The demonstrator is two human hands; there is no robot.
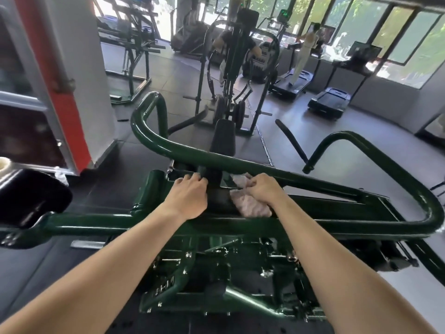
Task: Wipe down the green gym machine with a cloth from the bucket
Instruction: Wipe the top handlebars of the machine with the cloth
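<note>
The green gym machine point(183, 150) fills the middle of the head view, with a curved green tube running from upper left to lower right and a dark frame below it. My right hand point(263, 189) is closed on a pale pinkish cloth point(250, 204) and presses it against the machine's black centre part just under the tube. My left hand point(190, 196) rests on the same black part, its fingers curled over the far edge. No bucket is in view.
A black pad point(31, 196) juts in at the left. A white and red pillar point(72, 75) stands behind it. Other green machines point(231, 68) and treadmills point(330, 100) stand further back, with a person on one treadmill point(302, 59). Windows line the far right wall.
</note>
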